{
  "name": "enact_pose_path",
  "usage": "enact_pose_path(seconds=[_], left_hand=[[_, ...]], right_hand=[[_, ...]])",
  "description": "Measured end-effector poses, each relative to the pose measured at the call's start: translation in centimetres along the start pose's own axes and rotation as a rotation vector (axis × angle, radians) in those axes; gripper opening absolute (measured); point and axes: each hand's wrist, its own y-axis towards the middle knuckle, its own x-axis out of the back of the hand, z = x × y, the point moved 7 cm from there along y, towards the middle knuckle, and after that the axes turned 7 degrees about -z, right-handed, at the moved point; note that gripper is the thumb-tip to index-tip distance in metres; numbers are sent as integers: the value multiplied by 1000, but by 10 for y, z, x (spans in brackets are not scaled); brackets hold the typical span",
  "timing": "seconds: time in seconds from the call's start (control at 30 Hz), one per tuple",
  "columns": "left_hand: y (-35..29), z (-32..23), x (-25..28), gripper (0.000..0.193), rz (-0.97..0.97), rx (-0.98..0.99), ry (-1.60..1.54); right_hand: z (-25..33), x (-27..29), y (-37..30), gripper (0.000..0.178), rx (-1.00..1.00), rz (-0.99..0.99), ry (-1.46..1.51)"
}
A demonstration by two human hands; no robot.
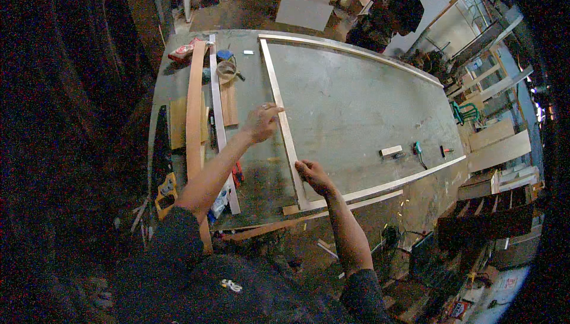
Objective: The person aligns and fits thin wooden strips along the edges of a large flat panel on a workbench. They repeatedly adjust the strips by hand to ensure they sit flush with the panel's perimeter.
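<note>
A pale wooden strip (287,140) runs from far to near across the grey-green worktable (356,107). My left hand (261,125) is at its middle, fingers bent and fingertips on the strip. Closer to me, my right hand (314,177) grips the same strip near its near end, thumb on top and fingers curled. The far end of this strip meets a long pale strip (350,52) along the table's far side. Its near end meets another long strip (389,184) along the near side, making a three-sided outline.
Left of my hands lie a broad brown board (194,110), a thin pale strip (218,116), a roll of tape (226,71) and a handsaw (167,192) with a yellow handle. A small wood block (390,150) lies at right. Another person (386,12) is beyond the table.
</note>
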Motion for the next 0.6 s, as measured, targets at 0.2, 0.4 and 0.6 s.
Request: enact_pose_path(seconds=[0.2,0.4,0.6], left_hand=[[-110,19,-2,42,-107,439,-293],[-144,17,-14,46,-20,508,-190],[-137,4,-9,42,-9,420,-95]], right_hand=[[-1,1,6,32,3,1,-14],[-6,-2,12,33,28,-21,-114],[-22,-6,15,35,-69,17,-88]])
